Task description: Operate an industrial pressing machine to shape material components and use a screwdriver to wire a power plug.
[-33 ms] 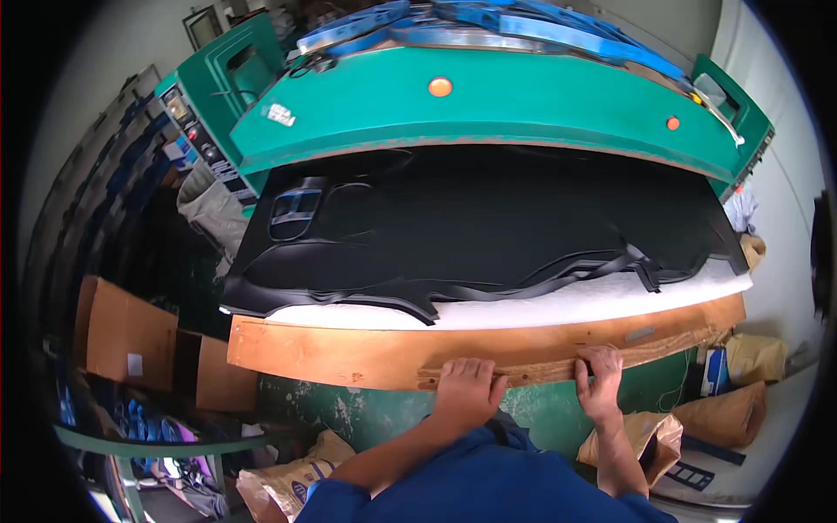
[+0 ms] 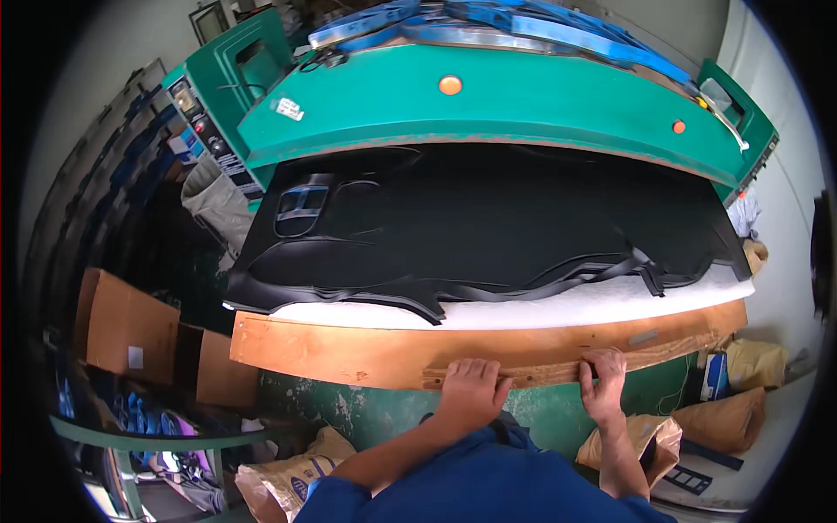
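Note:
My left hand (image 2: 473,394) rests at the front edge of a long wooden board (image 2: 305,347), its fingers hooked over the top of the edge and its thumb to the side. Farther right, my right hand (image 2: 603,385) grips the same edge with its fingers curled. Behind the board lies a white sheet or pad (image 2: 540,305). On top of that is a large black sheet (image 2: 506,218) with a ragged near edge, loose strips and a cut-out at its left. The far part of the sheet runs beneath a green machine beam (image 2: 366,105).
Blue metal frames (image 2: 558,26) lie atop the machine. Cardboard boxes (image 2: 131,327) stand at the left, above a green-framed rack (image 2: 174,443). Paper sacks (image 2: 296,466) lie on the floor near my left arm; another open sack (image 2: 641,436) is by my right forearm.
The whole view has shifted very slightly. My right hand's fingers look a little more curled at the board's edge; the sheet and board stay put.

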Demonstrator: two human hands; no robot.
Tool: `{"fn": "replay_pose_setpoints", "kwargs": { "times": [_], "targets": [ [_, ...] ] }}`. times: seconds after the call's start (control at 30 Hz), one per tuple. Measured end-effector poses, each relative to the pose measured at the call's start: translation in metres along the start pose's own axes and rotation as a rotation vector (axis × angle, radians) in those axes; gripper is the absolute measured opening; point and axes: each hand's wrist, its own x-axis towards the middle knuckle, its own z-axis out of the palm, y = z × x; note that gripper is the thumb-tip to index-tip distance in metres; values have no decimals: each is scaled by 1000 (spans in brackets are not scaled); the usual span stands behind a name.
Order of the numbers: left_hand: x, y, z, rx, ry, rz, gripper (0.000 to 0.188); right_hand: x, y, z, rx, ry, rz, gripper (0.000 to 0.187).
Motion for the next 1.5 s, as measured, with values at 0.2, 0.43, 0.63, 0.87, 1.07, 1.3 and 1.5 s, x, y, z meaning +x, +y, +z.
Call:
{"fn": "replay_pose_setpoints", "kwargs": {
  "times": [0.2,0.43,0.63,0.87,1.07,1.3,1.5],
  "targets": [
    [3,-6,-20,-80,-167,-18,32,14,8,-11,103,-247,142,4],
    [24,-37,-51,-367,-338,-50,26,99,-6,-10,347,-583,309,13],
    [107,-194,-164,247,227,-85,12,180,-80,49,430,-418,-242,15],
    [101,-312,-202,608,-33,-127,9,246,-196,150,547,-431,-641,27],
    [103,-310,-202,631,9,-105,8,272,-260,267,496,-406,-706,35],
    [118,-309,-223,413,-175,-363,10,257,-269,287,322,-371,-703,41],
    [156,-305,-265,319,-54,-280,11,262,-266,289,299,-379,-695,40]
  ]
}}
